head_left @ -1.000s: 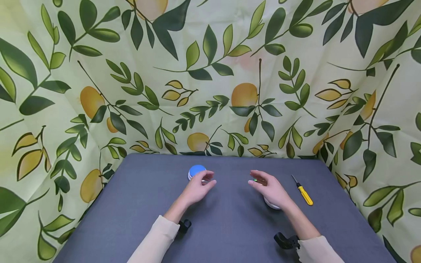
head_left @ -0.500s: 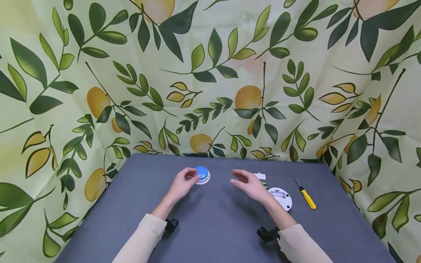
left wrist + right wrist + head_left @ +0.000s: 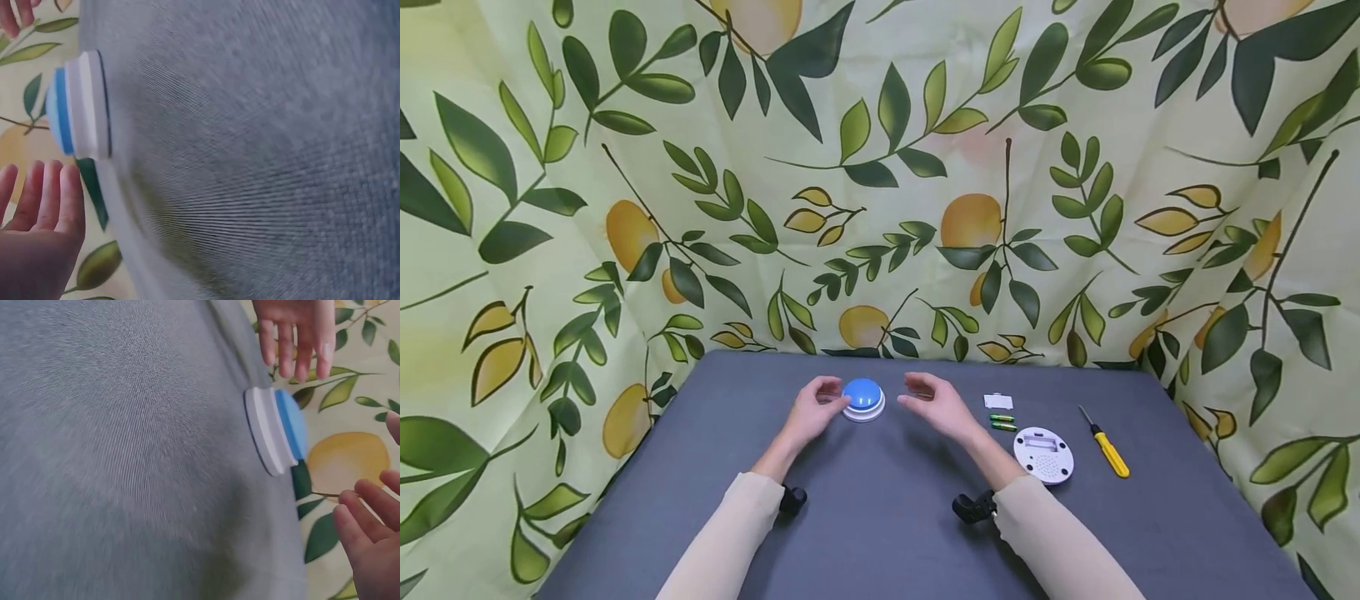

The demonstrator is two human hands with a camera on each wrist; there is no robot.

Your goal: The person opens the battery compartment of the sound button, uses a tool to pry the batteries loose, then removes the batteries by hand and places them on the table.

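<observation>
A round push button [image 3: 862,400] with a blue dome and a white base sits dome-up near the back of the table. My left hand [image 3: 811,414] hovers just left of it, fingers relaxed and holding nothing. On the other side my right hand [image 3: 942,410] hangs in the air, loosely bent and without anything in it. The left wrist view shows a small gap between the left fingertips [image 3: 70,178] and the button [image 3: 87,106]. In the right wrist view the right hand [image 3: 378,544] is also apart from the button [image 3: 269,431].
On the right lies a white round unit [image 3: 1043,456], its battery slot facing up. Behind it are two green batteries [image 3: 1002,417] and a small white cover [image 3: 997,402]. A yellow-handled screwdriver [image 3: 1109,452] lies further right. Leaf-patterned cloth [image 3: 895,208] hangs around the grey table [image 3: 880,517].
Both hands have moved to the left in the head view, the right hand coming nearer the button. The white unit, batteries and cover, partly hidden before, are now uncovered.
</observation>
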